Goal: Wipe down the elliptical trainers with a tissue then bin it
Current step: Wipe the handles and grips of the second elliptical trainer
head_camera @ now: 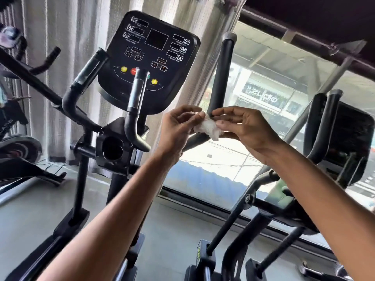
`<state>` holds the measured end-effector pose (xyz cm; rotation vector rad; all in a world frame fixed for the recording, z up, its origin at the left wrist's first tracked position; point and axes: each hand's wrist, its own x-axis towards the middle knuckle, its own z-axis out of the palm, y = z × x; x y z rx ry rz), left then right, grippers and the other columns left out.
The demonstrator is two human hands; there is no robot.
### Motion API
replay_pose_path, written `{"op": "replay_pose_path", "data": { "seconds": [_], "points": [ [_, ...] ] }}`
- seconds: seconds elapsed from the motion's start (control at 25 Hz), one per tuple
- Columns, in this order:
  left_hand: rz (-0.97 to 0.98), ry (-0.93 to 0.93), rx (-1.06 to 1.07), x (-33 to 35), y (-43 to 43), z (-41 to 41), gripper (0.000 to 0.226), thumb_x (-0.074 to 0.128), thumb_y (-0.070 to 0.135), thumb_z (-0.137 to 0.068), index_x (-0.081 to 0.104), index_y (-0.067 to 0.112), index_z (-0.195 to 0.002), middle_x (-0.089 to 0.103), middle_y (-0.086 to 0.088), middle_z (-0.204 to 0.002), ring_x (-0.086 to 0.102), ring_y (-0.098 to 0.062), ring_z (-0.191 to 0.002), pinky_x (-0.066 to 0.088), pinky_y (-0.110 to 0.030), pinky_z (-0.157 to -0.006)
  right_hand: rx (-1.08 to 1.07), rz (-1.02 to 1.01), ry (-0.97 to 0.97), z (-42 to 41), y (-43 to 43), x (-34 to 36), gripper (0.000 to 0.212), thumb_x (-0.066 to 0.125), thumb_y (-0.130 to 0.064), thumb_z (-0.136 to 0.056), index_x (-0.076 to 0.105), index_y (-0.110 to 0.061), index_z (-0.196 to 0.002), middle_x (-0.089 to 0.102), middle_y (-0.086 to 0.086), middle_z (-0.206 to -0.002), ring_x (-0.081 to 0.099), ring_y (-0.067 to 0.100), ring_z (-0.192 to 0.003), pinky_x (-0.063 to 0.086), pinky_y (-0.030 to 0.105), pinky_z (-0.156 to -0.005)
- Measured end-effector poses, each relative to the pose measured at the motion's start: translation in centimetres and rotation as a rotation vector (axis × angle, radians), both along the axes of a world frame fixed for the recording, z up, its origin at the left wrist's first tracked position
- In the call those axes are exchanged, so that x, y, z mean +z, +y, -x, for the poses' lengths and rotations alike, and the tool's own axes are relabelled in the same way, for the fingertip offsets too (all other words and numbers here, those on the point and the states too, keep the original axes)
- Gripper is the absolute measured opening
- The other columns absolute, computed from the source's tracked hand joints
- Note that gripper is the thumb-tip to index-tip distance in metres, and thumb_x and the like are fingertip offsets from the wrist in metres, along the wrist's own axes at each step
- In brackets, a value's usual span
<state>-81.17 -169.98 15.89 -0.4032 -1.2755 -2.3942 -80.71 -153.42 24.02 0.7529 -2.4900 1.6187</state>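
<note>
Bright window glass (263,78) backed the elliptical trainer (150,57) at eleven o'clock; left hand (178,126) and right hand (245,126) each pinched the crumpled tissue (209,128) (white) between them.

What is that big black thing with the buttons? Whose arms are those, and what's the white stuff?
The camera sits on a person's head, so those arms are theirs. The black thing is an elliptical trainer, a gym machine; the button panel is its console. A second trainer stands at the right, by the window. The left hand and right hand both pinch a crumpled white tissue between them, up in front of a black handlebar.
</note>
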Motion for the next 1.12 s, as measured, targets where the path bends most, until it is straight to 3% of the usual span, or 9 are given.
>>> {"op": "replay_pose_path", "data": {
  "seconds": [0.2,0.36,0.44,0.52,0.6,0.72,0.88,1.0,1.12],
  "points": [
    [-0.041,-0.132,-0.014,0.7,1.3,-2.7,0.020,0.072,0.000,-0.092,0.058,0.004,-0.079,0.064,-0.013,-0.067,0.061,-0.012,-0.050,0.053,-0.022,-0.049,0.080,-0.011,-0.054,-2.7,1.4,-0.4,0.037,0.070,0.006,-0.087,0.069,-0.008,-0.120,0.070,0.009,-0.122,0.071,0.021,-0.103,0.059,0.031,-0.079],
    [0.099,-0.203,0.037,0.9,1.5,-4.8,0.022,0.075,0.007,-0.092,0.061,0.003,-0.075,0.064,-0.007,-0.056,0.052,-0.012,-0.045,0.046,-0.021,-0.048,-0.064,-0.361,0.401,-4.8,2.0,-1.8,0.020,0.079,-0.022,-0.087,0.078,-0.024,-0.107,0.074,-0.011,-0.105,0.071,0.002,-0.088,0.058,0.024,-0.078],
    [0.149,-0.226,-0.011,0.5,1.1,-5.8,0.020,0.075,0.020,-0.093,0.071,0.003,-0.084,0.072,-0.008,-0.067,0.061,-0.018,-0.059,0.052,-0.028,-0.061,-0.128,-0.329,0.456,-5.7,1.9,-2.4,0.016,0.081,-0.034,-0.085,0.080,-0.024,-0.098,0.074,-0.015,-0.094,0.071,-0.003,-0.080,0.056,0.021,-0.074],
    [0.228,-0.205,-0.086,-0.1,0.5,-6.9,0.018,0.075,0.022,-0.093,0.076,0.005,-0.100,0.078,-0.010,-0.085,0.071,-0.019,-0.076,0.059,-0.031,-0.078,-0.168,-0.222,0.380,-6.1,2.1,-2.7,0.015,0.082,-0.031,-0.083,0.080,-0.021,-0.095,0.075,-0.013,-0.088,0.072,0.000,-0.075,0.056,0.022,-0.069],
    [0.307,-0.172,-0.086,-0.7,0.2,-7.8,0.015,0.077,0.008,-0.090,0.077,0.008,-0.105,0.078,-0.009,-0.092,0.073,-0.018,-0.081,0.060,-0.035,-0.090,-0.172,-0.111,0.249,-6.4,1.9,-3.0,0.011,0.082,-0.020,-0.083,0.081,-0.018,-0.094,0.078,-0.005,-0.087,0.075,0.014,-0.078,0.061,0.030,-0.071],
    [0.301,-0.239,-0.009,-0.7,-0.3,-8.4,0.022,0.075,-0.007,-0.086,0.080,0.014,-0.086,0.077,-0.010,-0.082,0.071,-0.021,-0.074,0.048,-0.058,-0.104,-0.124,0.046,0.078,-7.0,1.4,-3.1,0.015,0.073,-0.001,-0.085,0.079,-0.015,-0.087,0.076,0.000,-0.085,0.072,0.022,-0.086,0.062,0.036,-0.075],
    [0.412,-0.264,0.027,0.0,-1.0,-8.1,0.028,0.072,-0.006,-0.088,0.082,0.017,-0.074,0.075,-0.026,-0.087,0.067,-0.032,-0.082,0.047,-0.067,-0.101,0.047,0.020,-0.004,-7.3,1.5,-2.5,0.021,0.073,-0.007,-0.087,0.077,-0.016,-0.106,0.075,0.003,-0.106,0.070,0.016,-0.093,0.058,0.032,-0.075],
    [0.468,-0.212,0.049,0.4,-1.8,-7.5,0.022,0.069,-0.005,-0.088,0.081,0.012,-0.084,0.075,-0.029,-0.096,0.070,-0.032,-0.086,0.056,-0.055,-0.100,0.026,-0.047,0.119,-7.0,0.6,-2.6,0.014,0.079,-0.011,-0.086,0.079,-0.010,-0.099,0.078,0.010,-0.096,0.072,0.016,-0.083,0.058,0.030,-0.070],
    [0.391,-0.192,-0.107,0.3,-2.7,-6.8,0.016,0.069,0.001,-0.092,0.076,-0.001,-0.106,0.076,-0.024,-0.102,0.073,-0.028,-0.091,0.060,-0.037,-0.094,-0.056,-0.065,0.198,-5.9,-0.2,-2.6,0.010,0.078,-0.013,-0.088,0.080,-0.015,-0.097,0.079,0.003,-0.088,0.072,0.016,-0.083,0.060,0.038,-0.077]
  ]
}}
